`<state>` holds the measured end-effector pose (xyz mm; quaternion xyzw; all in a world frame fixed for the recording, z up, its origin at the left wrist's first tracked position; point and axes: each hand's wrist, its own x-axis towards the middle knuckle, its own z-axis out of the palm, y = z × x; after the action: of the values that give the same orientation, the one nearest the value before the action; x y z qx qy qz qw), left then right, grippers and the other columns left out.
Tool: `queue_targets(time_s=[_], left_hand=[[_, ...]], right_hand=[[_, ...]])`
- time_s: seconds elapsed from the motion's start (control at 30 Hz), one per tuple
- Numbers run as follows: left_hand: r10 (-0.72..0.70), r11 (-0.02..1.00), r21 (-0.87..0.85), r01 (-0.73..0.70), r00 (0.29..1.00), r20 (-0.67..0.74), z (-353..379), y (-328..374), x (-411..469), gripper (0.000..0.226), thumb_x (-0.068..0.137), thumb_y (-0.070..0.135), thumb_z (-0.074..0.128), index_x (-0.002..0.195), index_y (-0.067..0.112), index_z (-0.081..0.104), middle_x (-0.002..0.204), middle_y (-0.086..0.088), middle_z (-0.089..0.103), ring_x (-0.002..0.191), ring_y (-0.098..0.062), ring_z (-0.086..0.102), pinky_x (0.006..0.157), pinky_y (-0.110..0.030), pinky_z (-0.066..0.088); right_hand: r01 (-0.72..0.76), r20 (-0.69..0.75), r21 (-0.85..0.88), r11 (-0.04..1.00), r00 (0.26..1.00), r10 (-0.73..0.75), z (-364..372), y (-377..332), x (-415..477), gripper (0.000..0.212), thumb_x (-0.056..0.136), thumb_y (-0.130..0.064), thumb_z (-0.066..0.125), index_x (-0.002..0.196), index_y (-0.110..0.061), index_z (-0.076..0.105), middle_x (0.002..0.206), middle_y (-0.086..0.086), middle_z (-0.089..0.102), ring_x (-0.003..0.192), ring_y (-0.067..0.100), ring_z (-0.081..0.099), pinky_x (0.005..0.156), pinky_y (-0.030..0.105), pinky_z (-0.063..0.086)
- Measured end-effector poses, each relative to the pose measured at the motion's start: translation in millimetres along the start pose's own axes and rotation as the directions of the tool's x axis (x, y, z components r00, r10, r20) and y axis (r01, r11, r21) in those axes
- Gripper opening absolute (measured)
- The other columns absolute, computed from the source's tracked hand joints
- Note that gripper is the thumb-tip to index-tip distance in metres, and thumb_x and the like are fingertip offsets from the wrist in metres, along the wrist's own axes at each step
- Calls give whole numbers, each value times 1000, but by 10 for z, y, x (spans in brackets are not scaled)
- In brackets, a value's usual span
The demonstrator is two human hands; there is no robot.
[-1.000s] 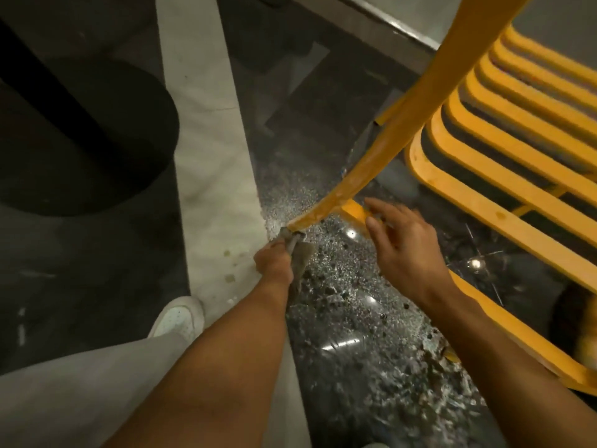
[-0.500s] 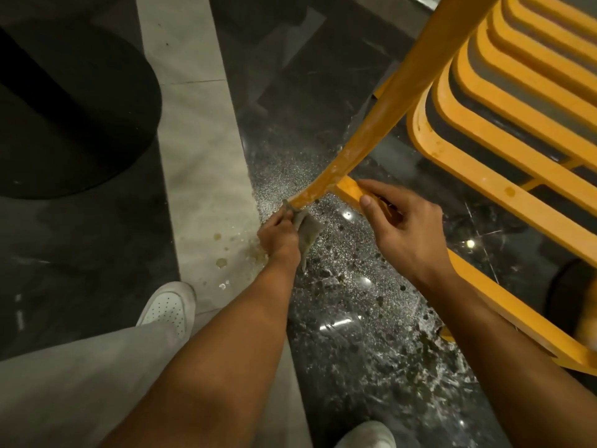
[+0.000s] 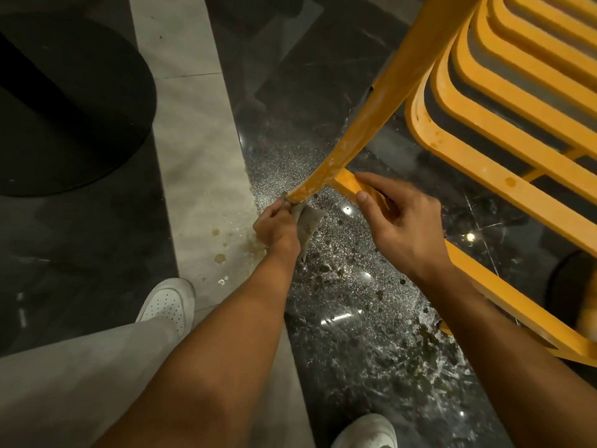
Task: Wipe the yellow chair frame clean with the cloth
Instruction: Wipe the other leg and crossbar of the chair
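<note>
Gripping the cloth (image 3: 307,221) in curled fingers, the left hand (image 3: 277,229) presses it round the bottom end of the yellow chair frame (image 3: 381,105), just left of the picture's centre. The grey cloth is bunched at the leg's tip, and a loose flap hangs down beside the wrist.

The leg's long axis runs diagonally from the top right of the frame down to the centre, with its foot pointing lower left. From that foot a lower bar (image 3: 523,308) runs off toward the lower right edge. The right hand (image 3: 400,227) holds this bar just beside the joint, thumb on the near side and fingers curled over the far side. Curved yellow slats (image 3: 517,130) fill the upper right.

Pale smears streak the leg. Below it the dark floor (image 3: 339,318) is speckled with droplets.

Compared with a second ago, the cloth stays at the leg's foot. The right hand, then lying flatter on the bar, now wraps it more fully. A second white shoe (image 3: 365,431) has come into view at the bottom edge, and the first shoe (image 3: 168,302) shows more fully at lower left.
</note>
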<state>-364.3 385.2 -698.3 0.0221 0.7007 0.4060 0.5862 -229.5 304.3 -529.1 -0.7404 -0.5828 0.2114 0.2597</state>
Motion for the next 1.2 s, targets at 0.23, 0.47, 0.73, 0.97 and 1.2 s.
queue_targets(time_s=[0.23, 0.47, 0.73, 0.97, 1.2], left_hand=[[-41, 994, 97, 44, 999, -28, -10, 89, -71, 11, 92, 11, 81, 103, 14, 82, 88, 2, 78, 89, -17, 75, 76, -23, 62], [-30, 998, 64, 30, 1000, -9, -35, 96, -184, 15, 95, 5, 75, 109, 9, 80, 83, 6, 71, 89, -15, 72, 63, -15, 58], [29, 998, 56, -28, 999, -17, -7, 39, -211, 19, 94, 2, 74, 108, 12, 83, 84, 8, 72, 94, -15, 73, 69, -15, 56], [12, 999, 45, -11, 1000, -20, 46, 61, -223, 16, 92, 0, 75, 94, 15, 83, 84, 2, 77, 89, -18, 78, 81, -29, 65], [-32, 999, -38, 33, 999, 7, 0, 70, -230, 15, 92, 0, 76, 101, 11, 82, 83, 2, 77, 94, -21, 78, 73, -25, 65]], right_hand=[[12, 2, -1, 1000, 1000, -12, -8, 5, 5, 38, 103, -48, 58, 136, -32, 67, 119, -5, 72, 103, 13, 63, 84, 42, 55], [3, 14, 3, 1000, 1000, -3, -16, -31, -1, 38, 104, -45, 58, 137, -28, 67, 121, -3, 72, 104, 14, 62, 85, 38, 53], [3, 0, -2, 1000, 1000, -3, -11, -30, 1, 37, 104, -43, 59, 137, -27, 67, 119, 0, 72, 102, 16, 64, 84, 41, 56], [6, -4, -1, 1000, 1000, -6, -12, -24, -3, 38, 103, -44, 58, 137, -29, 67, 118, -2, 72, 102, 15, 63, 84, 43, 56], [12, -2, 2, 1000, 1000, -12, -8, -20, -2, 37, 103, -43, 59, 136, -28, 67, 123, -1, 72, 105, 14, 63, 85, 36, 54]])
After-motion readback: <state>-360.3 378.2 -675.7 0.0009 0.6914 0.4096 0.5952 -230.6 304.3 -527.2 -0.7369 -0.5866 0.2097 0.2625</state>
